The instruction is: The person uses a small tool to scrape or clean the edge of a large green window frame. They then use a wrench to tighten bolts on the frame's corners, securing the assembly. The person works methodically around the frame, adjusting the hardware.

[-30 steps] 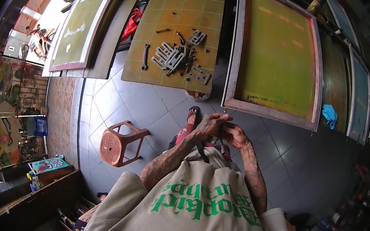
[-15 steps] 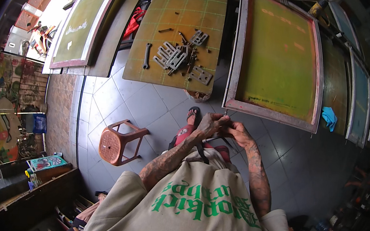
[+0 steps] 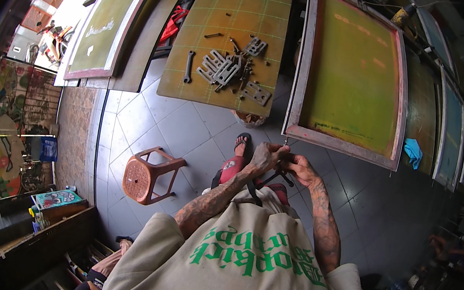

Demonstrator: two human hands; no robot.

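Note:
My left hand and my right hand meet in front of my chest, both closed around a small dark metal piece right at the lower left corner of a framed printing screen. What the piece is I cannot make out. A dark strap hangs below my hands. Ahead lies an olive board carrying a wrench and several grey metal brackets.
A brown plastic stool stands on the grey tiled floor to my left. More framed screens lean at the far left and run along the right. A blue cloth lies at the right. A wooden shelf stands at the lower left.
My hands have stayed together, drifting slightly up and right toward the screen frame's corner. Nothing else has moved.

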